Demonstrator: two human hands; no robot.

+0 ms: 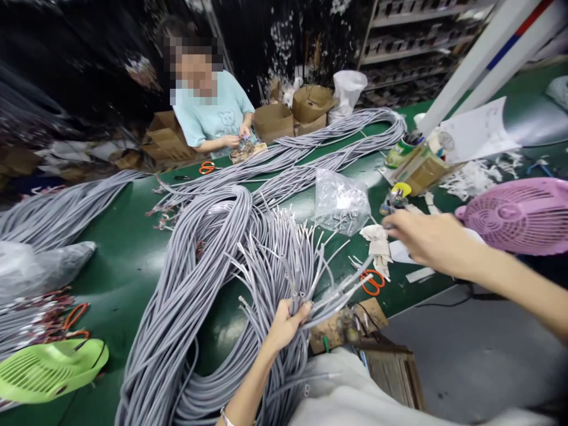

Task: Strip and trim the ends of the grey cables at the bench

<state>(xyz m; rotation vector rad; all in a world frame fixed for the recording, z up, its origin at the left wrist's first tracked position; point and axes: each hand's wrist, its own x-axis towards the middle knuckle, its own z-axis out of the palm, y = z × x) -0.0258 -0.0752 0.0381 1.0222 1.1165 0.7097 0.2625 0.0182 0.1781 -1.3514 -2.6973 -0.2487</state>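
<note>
My left hand [287,322] is closed around several grey cables [296,290] near their cut ends, with the thumb laid across them. To the right, my right hand [423,239] is raised over the table edge with its fingers curled together. What it pinches, if anything, is too blurred to make out. Beneath its fingertips lies a crumpled whitish cloth [378,245]. Orange-handled scissors [373,283] rest just below that cloth. A large looped bundle of grey cables [190,266] spreads across the green table beside my left hand.
Across the table [119,231], a person [217,112] handles small parts. A clear plastic bag [341,201] lies mid-table. A pink fan [521,216] stands at right, a green fan [53,370] at lower left. More cable bundles [337,133] run along the back, near cardboard boxes [273,121].
</note>
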